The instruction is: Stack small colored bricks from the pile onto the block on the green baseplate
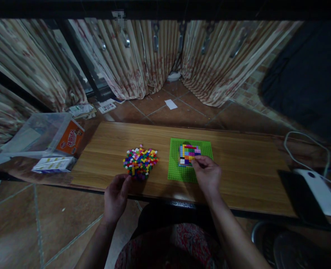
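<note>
A patchwork of small multicoloured building bricks (188, 152) is built up on a green studded baseplate (175, 172). My right hand (209, 172) reaches over the baseplate's right side, thumb and forefinger pinched at the lower right of the patchwork. A small brick seems to be between those fingertips, mostly covered by them. Left of the baseplate lies a heap of loose bricks (141, 161) in many colours. At the heap's near left edge rests my left hand (116, 196), its fingers curled and the thumb close to the forefinger. Whatever those fingers hold is hidden.
The bricks lie on a long wooden table (246, 168). A clear plastic bin (46, 129) with an orange label and a white box (54, 164) stand at the left. Toward the right end are a black flat object (301, 194), a white device (319, 190) and a white cable (287, 140).
</note>
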Demonstrator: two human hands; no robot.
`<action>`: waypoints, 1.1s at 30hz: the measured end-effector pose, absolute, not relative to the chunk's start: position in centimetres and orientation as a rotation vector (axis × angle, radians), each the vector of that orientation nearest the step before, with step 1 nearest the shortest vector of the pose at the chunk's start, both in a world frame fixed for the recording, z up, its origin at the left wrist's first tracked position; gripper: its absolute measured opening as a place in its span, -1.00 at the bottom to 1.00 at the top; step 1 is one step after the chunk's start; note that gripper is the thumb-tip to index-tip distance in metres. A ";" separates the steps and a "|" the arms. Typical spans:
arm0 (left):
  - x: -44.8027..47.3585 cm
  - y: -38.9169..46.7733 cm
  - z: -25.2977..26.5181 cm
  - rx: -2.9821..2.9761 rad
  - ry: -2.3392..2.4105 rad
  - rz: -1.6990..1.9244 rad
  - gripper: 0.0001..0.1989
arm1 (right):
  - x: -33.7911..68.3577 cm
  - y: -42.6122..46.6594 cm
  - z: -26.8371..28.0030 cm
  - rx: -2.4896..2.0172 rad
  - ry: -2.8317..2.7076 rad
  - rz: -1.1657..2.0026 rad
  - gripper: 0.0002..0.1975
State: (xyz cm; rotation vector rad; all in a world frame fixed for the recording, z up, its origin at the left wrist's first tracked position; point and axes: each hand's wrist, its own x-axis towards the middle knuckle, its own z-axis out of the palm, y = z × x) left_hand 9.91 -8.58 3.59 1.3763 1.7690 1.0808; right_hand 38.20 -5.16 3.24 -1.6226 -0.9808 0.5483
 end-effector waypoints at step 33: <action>9.0 -7.0 1.9 1.687 1.891 0.983 -0.74 | 32.4 -7.7 4.5 -1.495 -1.495 0.757 -0.81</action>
